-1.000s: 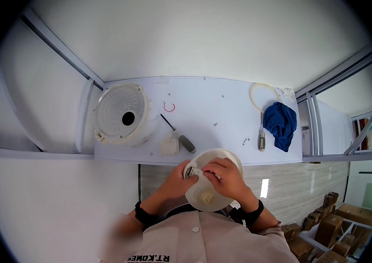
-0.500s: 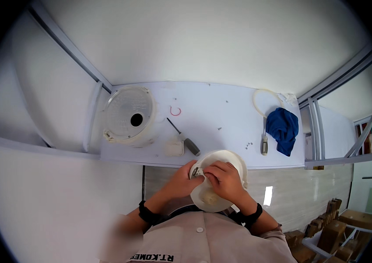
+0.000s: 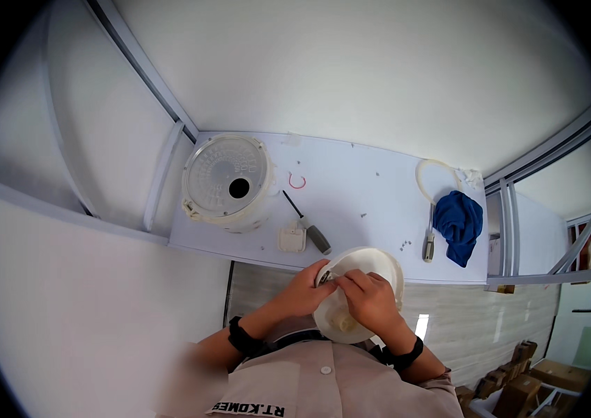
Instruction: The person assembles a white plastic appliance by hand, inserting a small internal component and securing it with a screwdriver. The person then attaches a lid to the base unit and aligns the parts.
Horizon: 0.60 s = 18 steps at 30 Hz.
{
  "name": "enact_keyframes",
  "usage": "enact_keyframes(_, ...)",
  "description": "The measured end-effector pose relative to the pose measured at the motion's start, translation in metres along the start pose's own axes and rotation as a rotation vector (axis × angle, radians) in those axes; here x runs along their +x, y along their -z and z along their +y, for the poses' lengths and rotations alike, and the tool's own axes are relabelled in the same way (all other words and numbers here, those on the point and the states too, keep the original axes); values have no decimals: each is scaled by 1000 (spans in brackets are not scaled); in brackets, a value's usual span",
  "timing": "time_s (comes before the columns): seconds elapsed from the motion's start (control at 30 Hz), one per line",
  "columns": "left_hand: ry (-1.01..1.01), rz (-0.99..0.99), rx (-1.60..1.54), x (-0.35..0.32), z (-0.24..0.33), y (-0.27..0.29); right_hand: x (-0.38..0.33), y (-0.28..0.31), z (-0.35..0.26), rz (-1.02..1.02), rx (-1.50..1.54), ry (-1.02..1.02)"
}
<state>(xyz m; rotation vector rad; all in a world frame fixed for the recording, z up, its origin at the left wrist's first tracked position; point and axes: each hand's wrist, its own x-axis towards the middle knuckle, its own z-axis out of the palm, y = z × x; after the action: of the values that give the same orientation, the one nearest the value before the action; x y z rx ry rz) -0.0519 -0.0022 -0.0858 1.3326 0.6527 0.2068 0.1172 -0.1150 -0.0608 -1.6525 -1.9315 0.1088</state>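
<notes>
Head view, compared with a second ago, shows us the bench [image 3: 351, 244] slightly turned and shifted, which we read as the head moving: the grey-handled screwdriver [image 3: 318, 238] and white square plastic piece [image 3: 291, 240] keep their places. We find the white bowl-shaped cover [image 3: 384, 266] between the person's body and the bench's near edge. The left hand [image 3: 306, 294] clasps its left rim, fingers outside. The right hand's [image 3: 372, 304] fingers now hide more of the small metallic fitting [image 3: 326, 278] there; we cannot tell whether they pinch it. We judge that close work at this fitting is unfinished.
</notes>
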Motion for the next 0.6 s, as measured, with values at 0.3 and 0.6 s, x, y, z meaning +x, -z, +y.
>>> enact_keyframes(0.3, -39, -14, -14, -1, 4, 3, 6, 8, -6, 62, 60, -6)
enact_keyframes(0.6, -41, 14, 10, -1, -3, 2, 8, 11, -11, 59, 306, -167)
